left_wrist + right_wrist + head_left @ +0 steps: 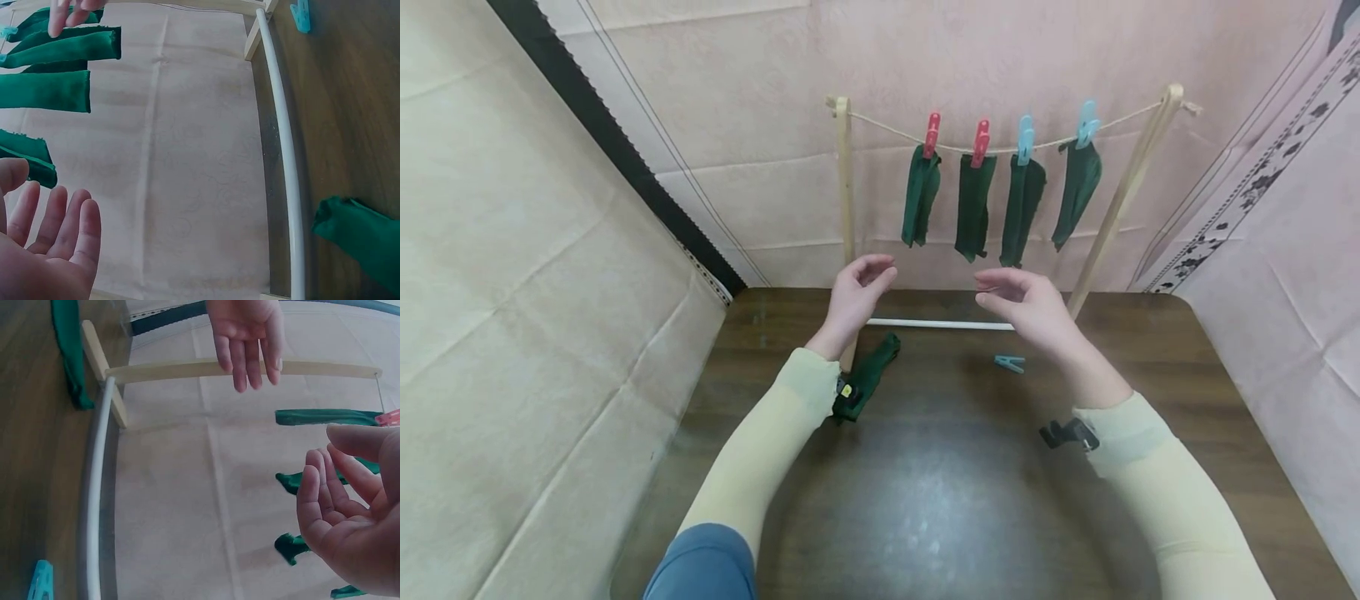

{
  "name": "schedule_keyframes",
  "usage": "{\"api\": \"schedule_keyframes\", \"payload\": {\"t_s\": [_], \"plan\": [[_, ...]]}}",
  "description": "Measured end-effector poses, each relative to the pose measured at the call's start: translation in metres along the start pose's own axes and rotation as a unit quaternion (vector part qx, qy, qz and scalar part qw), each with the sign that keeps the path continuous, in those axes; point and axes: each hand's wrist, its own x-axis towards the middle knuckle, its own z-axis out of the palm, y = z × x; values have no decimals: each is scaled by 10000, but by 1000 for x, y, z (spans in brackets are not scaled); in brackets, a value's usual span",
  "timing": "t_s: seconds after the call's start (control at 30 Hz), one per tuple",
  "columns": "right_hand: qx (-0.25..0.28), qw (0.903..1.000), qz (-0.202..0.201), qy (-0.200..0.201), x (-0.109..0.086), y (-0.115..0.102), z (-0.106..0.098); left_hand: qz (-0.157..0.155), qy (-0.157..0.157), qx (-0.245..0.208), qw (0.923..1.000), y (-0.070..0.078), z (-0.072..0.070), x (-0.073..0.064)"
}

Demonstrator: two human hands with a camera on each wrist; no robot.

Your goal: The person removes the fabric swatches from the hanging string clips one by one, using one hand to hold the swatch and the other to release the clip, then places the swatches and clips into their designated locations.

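Several dark green cloth pieces hang from a string, held by two red clothespins and two blue clothespins. My left hand is raised beside the left post, fingers loosely bent and holding nothing. Across from it, just below the hanging cloths, my right hand is likewise empty, its fingers gently curved. Another green cloth lies on the table, partly behind my left wrist. A loose blue clothespin lies on the tabletop left of my right forearm.
The string runs between two wooden posts, joined low down by a white rod. This rack stands at the back of a brown wooden table. Pale fabric covers the walls behind and at both sides.
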Motion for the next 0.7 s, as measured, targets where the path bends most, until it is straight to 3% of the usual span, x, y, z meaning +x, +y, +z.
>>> {"api": "schedule_keyframes", "payload": {"t_s": [0.13,0.33,0.7], "plan": [[-19,10000,-67,29,-1,-7,1,10,99,37,9999,4,3,4],[-132,9999,-70,53,-2,-17,5,3,219,-423,9989,12,5,8],[26,9991,-395,182,4,-34,8,200,124,-688,9974,22,6,17]]}}
